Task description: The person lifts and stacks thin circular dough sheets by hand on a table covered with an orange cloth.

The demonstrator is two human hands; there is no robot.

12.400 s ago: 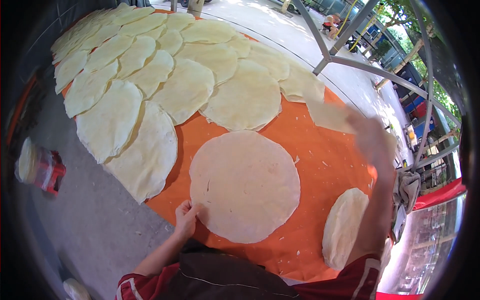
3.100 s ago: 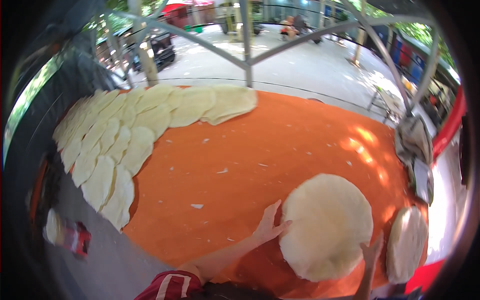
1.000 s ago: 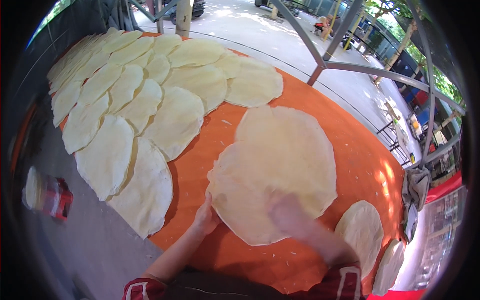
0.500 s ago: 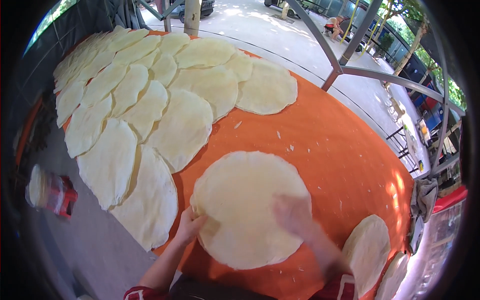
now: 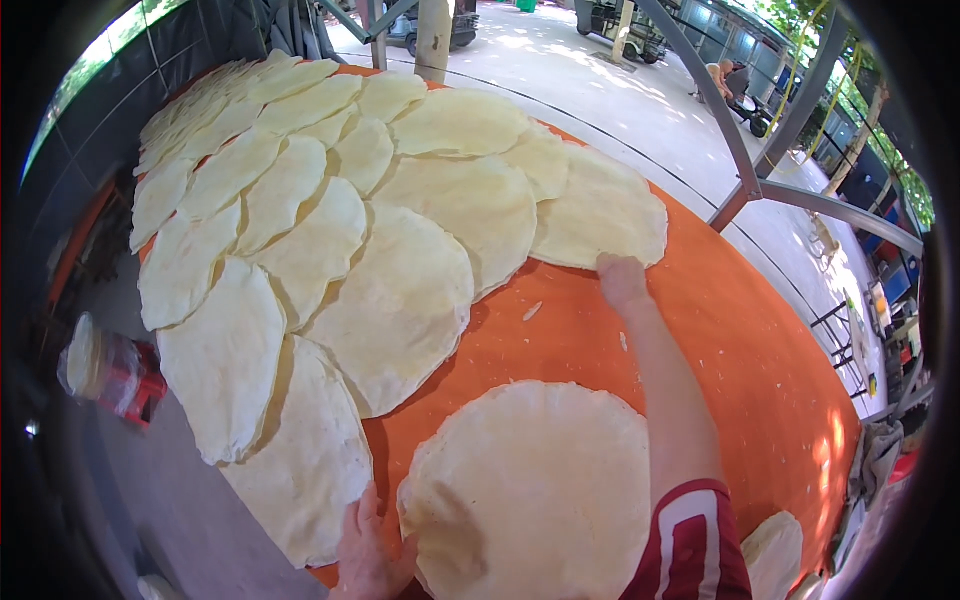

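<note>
A large pale round flatbread (image 5: 530,490), floury and thin, lies flat on the orange tabletop close in front of me. My right hand (image 5: 623,280) reaches far forward over the table, fingers closed at the near edge of another flatbread (image 5: 600,210) at the far right of the spread-out ones; its fingertips are partly hidden. At the lower left, my left hand (image 5: 372,552) is open, between the front flatbread and a long-looking flatbread (image 5: 305,460) on the table's left edge. Its fingers are beside that left one's rim, and its thumb points toward the front one.
Overlapping flatbreads (image 5: 330,240) cover the table's left and far side. Another flatbread (image 5: 775,555) lies at the lower right. Small dough scraps (image 5: 532,312) dot the orange tabletop (image 5: 740,370). A clear jar (image 5: 110,370) with red stands at the left. Metal frame bars (image 5: 745,190) rise beyond the table.
My right hand has gone from the front flatbread to the far right one. My left hand has let go of the front flatbread's rim. The view has shifted, so the table sits lower.
</note>
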